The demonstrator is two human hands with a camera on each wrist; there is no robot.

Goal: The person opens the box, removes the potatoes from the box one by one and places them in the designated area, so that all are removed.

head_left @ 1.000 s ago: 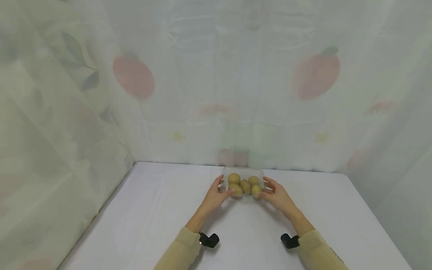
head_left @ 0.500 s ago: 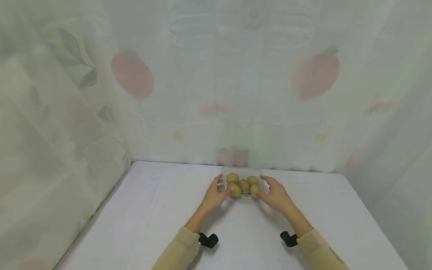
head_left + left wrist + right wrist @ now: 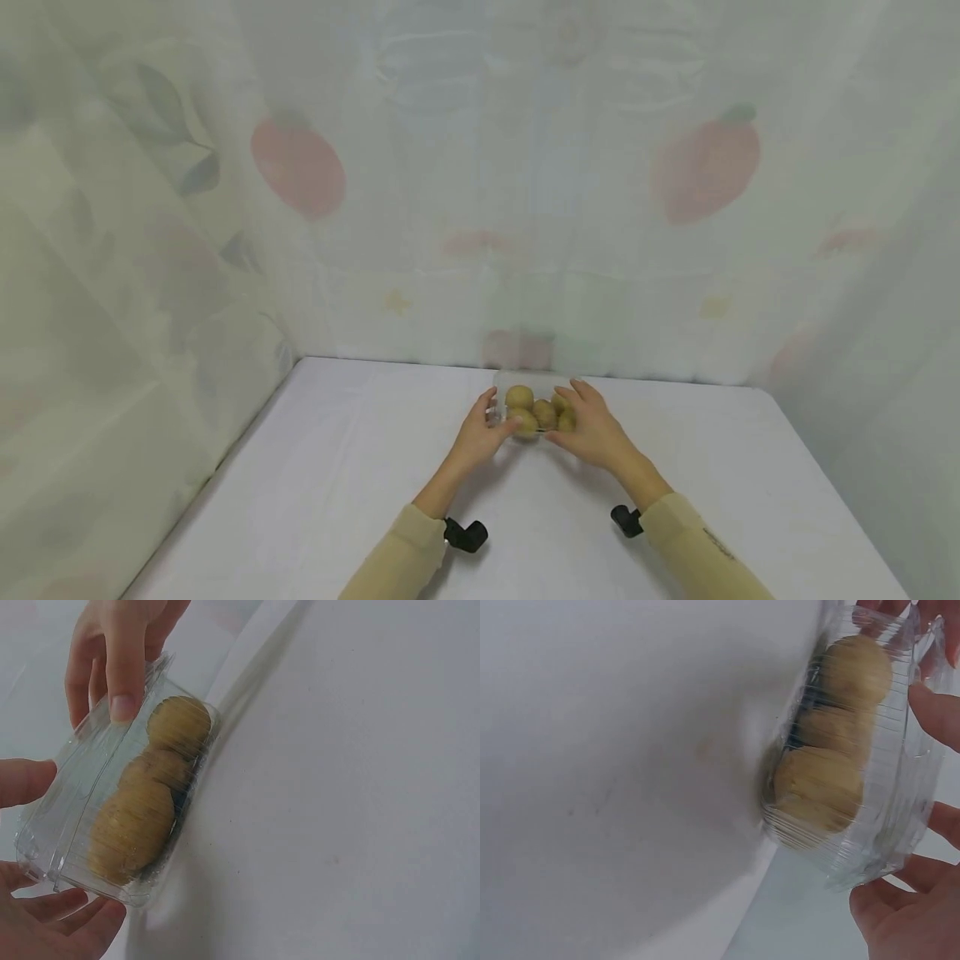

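A clear plastic box [image 3: 540, 382] of potatoes [image 3: 545, 413] stands near the table's far edge. My left hand [image 3: 474, 438] holds its left end, the thumb on the front side and the fingers around the end. My right hand [image 3: 597, 430] grips the right end, fingers over the top and thumb low in front, covering part of the right potatoes. In the left wrist view a large potato [image 3: 133, 829] lies against the ribbed wall, and the right thumb presses near the rim. The right wrist view shows the box [image 3: 896, 787] tilted in frame; its lid is hard to make out.
A white cloth covers the table [image 3: 360, 467]. Pale fruit-printed curtains [image 3: 480, 183] hang behind and at the sides. A black wrist camera [image 3: 467, 536] sits on the left wrist, another [image 3: 627, 521] on the right.
My right hand has shifted left and inward, its fingers now over the box's top right part instead of along its side. The left hand and the box stay almost in place.
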